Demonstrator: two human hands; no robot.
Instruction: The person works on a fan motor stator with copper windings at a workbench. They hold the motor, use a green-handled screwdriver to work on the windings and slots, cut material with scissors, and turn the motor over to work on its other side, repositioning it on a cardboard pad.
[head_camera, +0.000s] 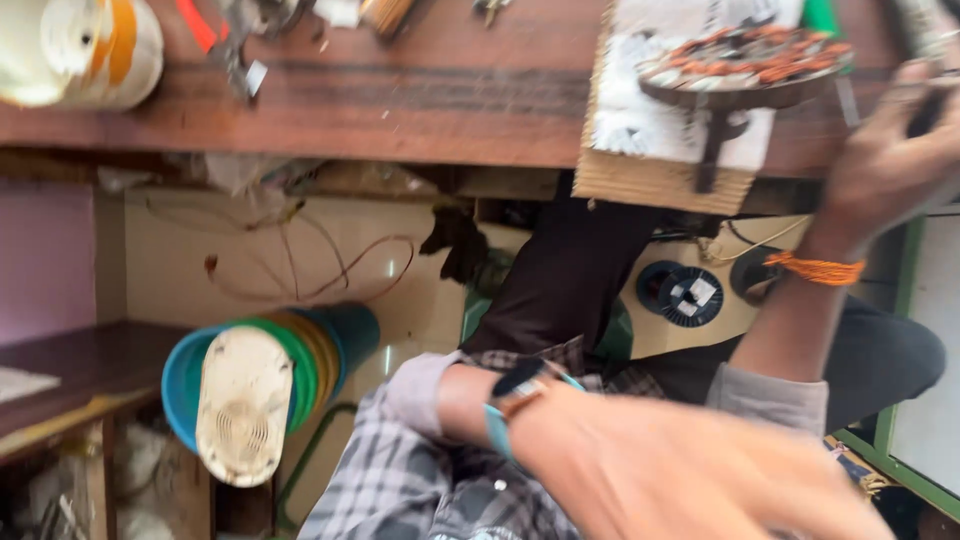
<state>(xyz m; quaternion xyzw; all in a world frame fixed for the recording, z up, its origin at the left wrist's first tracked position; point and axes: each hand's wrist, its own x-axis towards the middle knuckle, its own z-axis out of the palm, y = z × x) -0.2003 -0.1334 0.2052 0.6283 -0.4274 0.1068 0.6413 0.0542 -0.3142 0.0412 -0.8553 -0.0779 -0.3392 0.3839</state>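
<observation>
My left hand fills the lower foreground, motion-blurred, its back towards me and its fingers stretched out with nothing seen in them. A watch with a teal strap sits on that wrist, above a plaid sleeve. My right hand, with an orange thread band on the wrist, reaches up to the wooden bench. Its fingers curl near a dark, blurred object; whether it grips it is unclear. Left of that hand, a round motor stator with copper windings rests on a pale mat.
A white and orange container lies on the bench's left end. Below stand stacked blue, green and yellow plastic tubs, loose wires, dark wire spools and a low wooden shelf. A green frame runs along the right.
</observation>
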